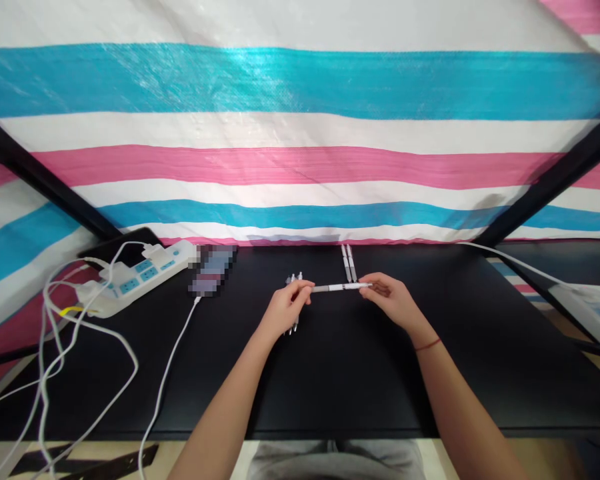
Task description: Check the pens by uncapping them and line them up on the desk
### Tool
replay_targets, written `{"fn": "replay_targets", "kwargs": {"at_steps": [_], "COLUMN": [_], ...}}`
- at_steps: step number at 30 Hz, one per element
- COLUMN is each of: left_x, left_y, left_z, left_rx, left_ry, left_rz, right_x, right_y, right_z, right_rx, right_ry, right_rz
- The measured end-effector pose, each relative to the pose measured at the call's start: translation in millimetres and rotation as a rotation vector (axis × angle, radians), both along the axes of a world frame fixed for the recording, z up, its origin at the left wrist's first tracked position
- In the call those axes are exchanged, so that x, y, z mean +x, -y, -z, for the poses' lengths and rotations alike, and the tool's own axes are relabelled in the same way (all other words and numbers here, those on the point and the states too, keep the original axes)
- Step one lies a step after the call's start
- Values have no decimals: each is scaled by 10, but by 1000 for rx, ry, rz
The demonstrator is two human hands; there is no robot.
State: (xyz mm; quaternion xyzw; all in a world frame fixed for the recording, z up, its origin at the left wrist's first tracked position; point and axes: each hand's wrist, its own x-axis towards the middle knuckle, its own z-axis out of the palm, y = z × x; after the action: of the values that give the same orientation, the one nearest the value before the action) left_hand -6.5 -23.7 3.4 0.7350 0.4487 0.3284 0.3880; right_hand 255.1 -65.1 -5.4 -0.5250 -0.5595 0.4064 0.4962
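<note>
A white and grey pen (337, 287) is held level above the black table, pinched at both ends. My left hand (289, 305) is closed on its grey end. My right hand (387, 299) has its fingertips closed on the white end and wears a thin red string at the wrist. Several similar pens (295, 327) lie side by side beneath my left hand, which partly covers them. Two more white and grey pens (349, 264) lie next to each other farther back, just beyond the held one.
A white power strip (153, 275) with plugs and tangled white cables is on the left. Beside it a phone (213, 270), on a white charging cable (170, 367), lies on the black table (340, 387). Another white power strip (590, 310) sits at the far right. Striped sheeting (300, 167) hangs behind.
</note>
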Motion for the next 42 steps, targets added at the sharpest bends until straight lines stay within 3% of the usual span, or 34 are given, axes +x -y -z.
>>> {"fn": "replay_targets", "kwargs": {"at_steps": [10,16,20,23,27,33,42], "left_x": [36,119,253,356,415,351,299], "left_y": [27,151,287,366,375,269,238], "left_z": [-15,-52,-52,-28,6,25,0], "left_rx": [55,121,-84,-299,-442,-487,-533], "left_ry": [14,11,97,254,367,490,373], "left_rz": [-44,36,237,269,265,151,128], "right_x": [-69,-186,-247,-323,-485,-700,-715], "right_y": [11,-43,-54,-48,-88,-253,-209], "right_z": [-61,-30,-83,-186,-337,-374,-263], "right_rx": [-66,-53,16,13,15,73,-8], "right_ry": [-76,-430,-457,-400,-291,-204,-293], "right_rz": [-60,108,152,70,-44,-71,-63]}}
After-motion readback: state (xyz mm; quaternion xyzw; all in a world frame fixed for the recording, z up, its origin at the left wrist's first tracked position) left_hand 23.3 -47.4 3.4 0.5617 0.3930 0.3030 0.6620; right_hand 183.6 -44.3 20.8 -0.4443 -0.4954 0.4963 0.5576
